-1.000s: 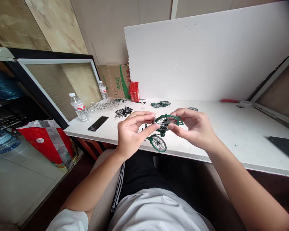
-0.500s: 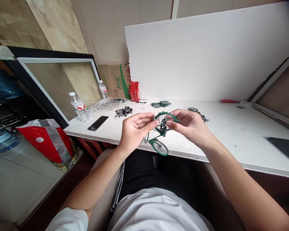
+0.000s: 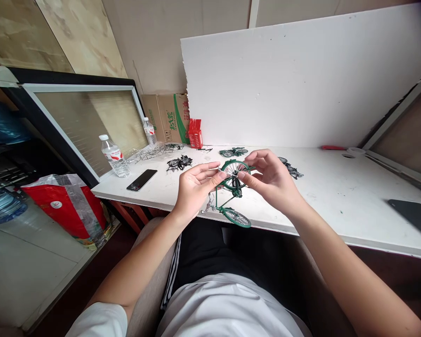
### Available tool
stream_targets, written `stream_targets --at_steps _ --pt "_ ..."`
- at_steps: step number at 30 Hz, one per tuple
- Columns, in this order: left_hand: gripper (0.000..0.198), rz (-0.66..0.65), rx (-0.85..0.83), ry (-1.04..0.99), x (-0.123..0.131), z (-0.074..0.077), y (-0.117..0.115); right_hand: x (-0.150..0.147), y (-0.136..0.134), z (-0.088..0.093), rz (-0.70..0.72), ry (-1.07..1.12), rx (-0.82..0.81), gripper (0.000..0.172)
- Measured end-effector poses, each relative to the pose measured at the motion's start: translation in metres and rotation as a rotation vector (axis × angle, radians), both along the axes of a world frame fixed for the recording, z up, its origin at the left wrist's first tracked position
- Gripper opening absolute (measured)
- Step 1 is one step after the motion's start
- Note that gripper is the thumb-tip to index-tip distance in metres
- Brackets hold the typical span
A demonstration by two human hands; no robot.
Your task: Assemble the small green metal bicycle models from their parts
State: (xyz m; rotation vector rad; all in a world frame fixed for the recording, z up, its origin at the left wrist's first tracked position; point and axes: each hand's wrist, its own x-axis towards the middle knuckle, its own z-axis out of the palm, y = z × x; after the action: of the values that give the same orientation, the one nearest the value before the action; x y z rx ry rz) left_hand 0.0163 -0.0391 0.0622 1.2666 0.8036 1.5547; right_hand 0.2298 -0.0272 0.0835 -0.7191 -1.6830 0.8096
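A green model bicycle (image 3: 227,204) hangs between my hands above the table's front edge, one wheel up and the other low. My left hand (image 3: 196,187) pinches it at the left of the upper wheel, thumb against fingers. On the other side, my right hand (image 3: 268,175) has its thumb at the wheel's hub and its fingers curled behind the rim. A thin silvery part shows between the two thumbs; its kind is too small to make out. The silvery handlebar dangles at the lower left of the frame.
On the white table (image 3: 323,201) lie a second green model bicycle (image 3: 233,152), black bicycle parts (image 3: 179,162), more dark parts (image 3: 291,168) and a phone (image 3: 142,179). Water bottles (image 3: 114,157) and a small red box (image 3: 195,134) stand at the left and back. A white board (image 3: 284,84) rises behind.
The bicycle has shifted slightly left and turned, so its lower wheel tilts flatter. My right hand's fingers have risen and moved a little left. The left hand stays nearly in place.
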Motion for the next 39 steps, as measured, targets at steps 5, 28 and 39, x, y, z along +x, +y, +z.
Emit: stream_targets --at_steps 5,28,39 --pt "0.059 -0.023 -0.051 -0.033 0.001 0.0 0.0 -0.001 0.0 -0.004 -0.011 -0.063 0.129 0.026" --pt "0.059 -0.063 -0.04 0.009 0.007 -0.004 -0.001 -0.008 -0.003 -0.007 -0.096 -0.11 0.17 0.028" --pt "0.055 -0.084 0.01 0.024 0.005 -0.004 -0.001 -0.007 -0.002 -0.007 -0.069 -0.089 0.167 0.027"
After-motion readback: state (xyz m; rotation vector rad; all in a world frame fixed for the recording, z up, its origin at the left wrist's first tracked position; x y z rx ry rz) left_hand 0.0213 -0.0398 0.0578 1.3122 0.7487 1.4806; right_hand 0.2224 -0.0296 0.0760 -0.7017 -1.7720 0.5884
